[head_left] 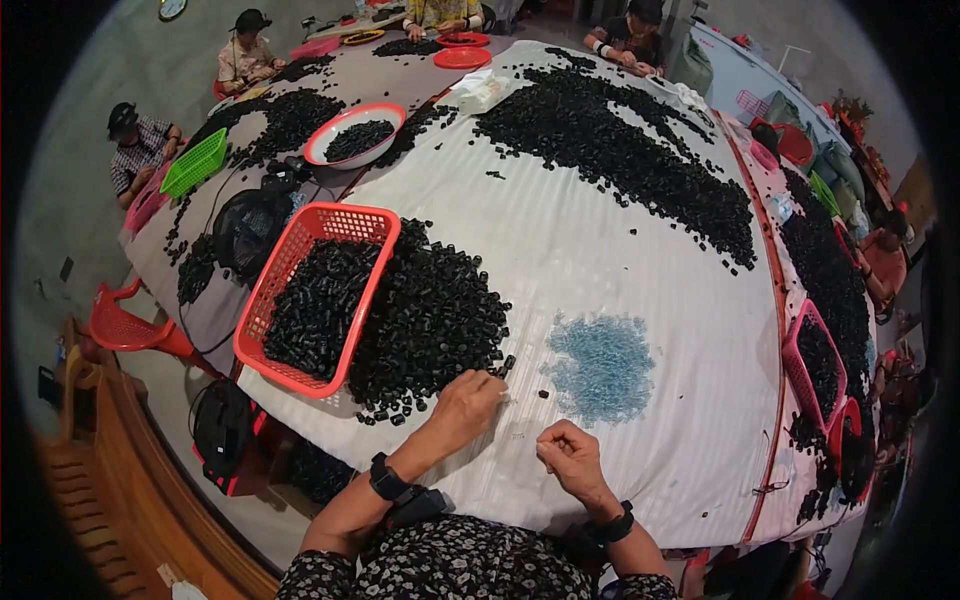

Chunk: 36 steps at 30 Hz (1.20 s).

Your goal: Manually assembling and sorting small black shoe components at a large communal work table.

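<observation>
1. Looking down on a table under a white cloth [690,450], from its near edge.
2. Toward the near-left corner: a loose pile of small black plastic cylinders [430,320], just beside a red mesh basket [345,222] holding more.
3. Right of centre, toward the near edge: a pile of tiny translucent blue pieces [603,370], too small to identify.
4. Beside the black pile's near-right side: left hand [465,408], bent-fingered; impossible to tell whether pinching anything.
5. Between blue pile and near edge: right hand [572,458], curled, with thumb drawn toward forefinger; contents, if any, hidden.
6. Apparently handling small parts piece by piece; next, probably calling for a precise fingertip pinch on one cylinder.
</observation>
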{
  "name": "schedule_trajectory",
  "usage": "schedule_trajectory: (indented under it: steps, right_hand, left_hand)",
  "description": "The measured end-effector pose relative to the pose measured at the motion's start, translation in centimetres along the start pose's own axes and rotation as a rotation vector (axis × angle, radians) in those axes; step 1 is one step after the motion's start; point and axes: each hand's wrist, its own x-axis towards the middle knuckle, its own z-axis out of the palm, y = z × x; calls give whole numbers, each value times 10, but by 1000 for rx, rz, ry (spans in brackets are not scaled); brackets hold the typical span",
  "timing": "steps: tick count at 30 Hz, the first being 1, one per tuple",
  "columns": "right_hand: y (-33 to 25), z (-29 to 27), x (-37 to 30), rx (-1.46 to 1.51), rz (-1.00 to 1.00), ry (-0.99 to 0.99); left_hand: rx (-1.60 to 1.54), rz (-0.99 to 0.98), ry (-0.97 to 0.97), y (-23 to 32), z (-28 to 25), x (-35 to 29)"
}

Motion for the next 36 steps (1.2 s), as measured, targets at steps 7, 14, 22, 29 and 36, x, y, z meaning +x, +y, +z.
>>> schedule_trajectory:
  steps: [7,14,22,29,36]
  right_hand:
    - [8,-7,4,284,-34,84]
    - [4,-5,3,171,-2,57]
    - [4,-3,2,184,20,60]
    - [6,-4,3,193,-10,64]
    - [3,-5,4,187,20,52]
  left_hand:
    - [26,117,-296,24,25,-11]
    - [82,134,-349,41,9,-22]
    - [37,139,-286,24,12,-17]
    - [54,106,-195,8,9,-3]
    - [16,161,-90,15,27,25]
